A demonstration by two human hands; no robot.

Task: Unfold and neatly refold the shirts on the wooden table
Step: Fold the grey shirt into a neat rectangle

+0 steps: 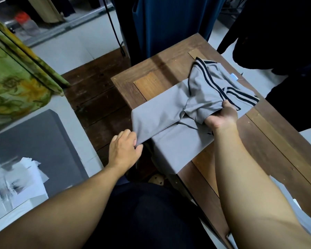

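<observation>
Grey shirt (pixel 169 112) lay on the table's (pixel 276 141) near-left edge; left hand (pixel 124 148) pinched its corner, right hand (pixel 221 115) gripped the striped sleeve. Better to pull both evenly, keeping edges straight.

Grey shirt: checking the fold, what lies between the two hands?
Head view: only the grey shirt, folded, runs from the left hand to the right hand.

Upper L: green-yellow floral cloth (pixel 16 83), hanging. Beyond it: blurred bottle (pixel 26 22) w/ orange cap. Top ctr: dark blue garment (pixel 169 24), hanging; black cable (pixel 115 27) just L of it. Upper R: black garments (pixel 285 42). Lower L: grey flat board (pixel 36 141), white papers (pixel 20 182) at its near corner. Ctr L: dark wood planks (pixel 93 90).
</observation>
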